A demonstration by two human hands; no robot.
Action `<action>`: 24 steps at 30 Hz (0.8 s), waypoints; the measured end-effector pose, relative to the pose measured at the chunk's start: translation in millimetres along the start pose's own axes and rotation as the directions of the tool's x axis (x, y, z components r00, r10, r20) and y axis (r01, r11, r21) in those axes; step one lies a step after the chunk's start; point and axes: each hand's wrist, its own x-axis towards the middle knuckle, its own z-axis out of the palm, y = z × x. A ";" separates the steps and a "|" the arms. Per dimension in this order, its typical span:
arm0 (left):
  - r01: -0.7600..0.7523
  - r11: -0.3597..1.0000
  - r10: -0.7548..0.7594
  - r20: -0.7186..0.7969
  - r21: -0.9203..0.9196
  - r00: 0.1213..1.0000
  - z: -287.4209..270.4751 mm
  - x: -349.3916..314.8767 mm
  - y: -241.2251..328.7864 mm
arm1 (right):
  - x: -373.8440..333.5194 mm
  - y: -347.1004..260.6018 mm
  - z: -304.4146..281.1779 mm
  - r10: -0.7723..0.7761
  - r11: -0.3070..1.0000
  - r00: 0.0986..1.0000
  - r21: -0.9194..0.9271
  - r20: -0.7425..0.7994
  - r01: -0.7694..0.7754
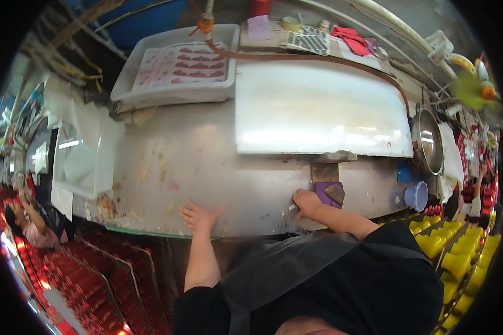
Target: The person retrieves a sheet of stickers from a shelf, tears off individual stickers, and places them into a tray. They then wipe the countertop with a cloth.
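Note:
My left hand (pixel 199 215) is at the near edge of the metal worktable (pixel 207 151), its fingers spread and nothing in them. My right hand (pixel 307 204) is further right, low over the table, with its fingers curled in. What they hold, if anything, is too small to make out. Just right of that hand lies a folded purple cloth (pixel 320 191) with a brownish rounded piece (pixel 335 193) on it. Behind the cloth, a wooden block (pixel 324 171) reaches toward a large white panel (pixel 318 106).
A white tray (pixel 123 84) with printed pink-and-red sheets (pixel 176 66) stands at the back left. A white plastic bin (pixel 103 151) is on the left. To the right are a metal pan (pixel 428 139) and a lavender cup (pixel 416 195). Red racked pieces (pixel 89 273) and yellow ones (pixel 458 257) flank me.

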 end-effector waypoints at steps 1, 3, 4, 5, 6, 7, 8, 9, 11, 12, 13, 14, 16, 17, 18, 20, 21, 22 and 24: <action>0.003 1.000 -0.003 -0.014 0.021 1.000 1.8 0.9 -0.2 | 0.3 1.7 1.4 -0.014 1.000 1.000 -0.004 0.003 0.014; 0.004 0.999 -0.003 -0.028 0.047 1.000 5.4 3.5 -0.6 | 1.4 4.5 4.7 -0.034 0.999 0.999 -0.015 -0.002 0.034; 0.004 0.999 -0.003 -0.029 0.054 1.000 6.6 4.9 -0.9 | 1.3 6.1 6.0 -0.050 0.999 0.998 0.011 -0.027 0.050; 0.011 0.998 -0.009 -0.034 0.056 0.999 7.1 6.3 -2.1 | 1.7 6.7 7.4 -0.054 0.998 0.998 0.030 -0.043 0.056; 0.004 0.998 -0.002 -0.032 0.059 0.999 7.6 7.5 -2.8 | 1.8 7.9 8.1 -0.054 0.997 0.997 0.050 -0.051 0.056; 0.002 0.998 -0.001 -0.031 0.058 1.000 8.3 8.5 -2.7 | 1.8 9.3 8.4 -0.066 0.995 0.996 0.073 -0.065 0.071; 0.006 0.998 -0.004 -0.037 0.056 0.999 8.5 9.3 -3.2 | 1.7 10.3 8.6 -0.072 0.992 0.995 0.095 -0.070 0.079; 0.010 0.996 -0.006 -0.042 0.087 0.999 9.0 9.7 -3.1 | 1.9 12.4 8.0 -0.077 0.989 0.995 0.123 -0.056 0.083; 0.004 0.998 -0.002 -0.031 0.056 1.000 9.7 10.6 -3.3 | 1.8 15.6 7.3 -0.116 0.979 0.993 0.167 -0.037 0.120; 0.014 0.999 -0.013 -0.027 0.037 1.000 10.3 10.4 -3.9 | 1.6 17.0 7.1 -0.133 0.973 0.991 0.187 -0.019 0.134; 0.012 0.999 -0.011 -0.024 0.046 1.000 10.2 10.8 -4.3 | 1.6 17.5 7.4 -0.132 0.971 0.991 0.198 -0.038 0.137; 0.012 0.999 -0.011 -0.025 0.047 1.000 10.3 11.2 -4.7 | 1.8 17.6 8.1 -0.125 0.971 0.990 0.198 -0.060 0.134; 0.017 0.999 -0.015 -0.031 0.052 0.999 11.7 12.5 -4.9 | 3.0 18.4 10.6 -0.112 0.975 0.989 0.184 -0.095 0.128; 0.020 0.998 -0.018 -0.036 0.059 0.999 12.3 13.4 -5.0 | 4.0 17.9 12.6 -0.105 0.978 0.989 0.171 -0.107 0.123; 0.023 0.997 -0.020 -0.043 0.069 0.999 12.4 14.6 -4.9 | 5.2 17.9 14.7 -0.093 0.983 0.990 0.146 -0.103 0.107; 0.029 0.996 -0.024 -0.054 0.086 0.998 13.8 15.6 -4.9 | 6.6 17.1 20.2 -0.089 0.981 0.989 0.163 -0.116 0.107; 0.036 0.995 -0.032 -0.053 0.091 0.998 13.9 16.4 -4.5 | 7.5 17.8 22.6 -0.080 0.983 0.990 0.156 -0.114 0.097; 0.030 0.996 -0.024 -0.062 0.088 0.998 13.7 17.0 -4.8 | 8.5 18.1 25.3 -0.078 0.983 0.989 0.155 -0.123 0.097; 0.030 0.996 -0.025 -0.064 0.084 0.998 15.3 16.8 -6.1 | 9.8 17.1 32.1 -0.044 0.989 0.995 0.140 -0.085 0.055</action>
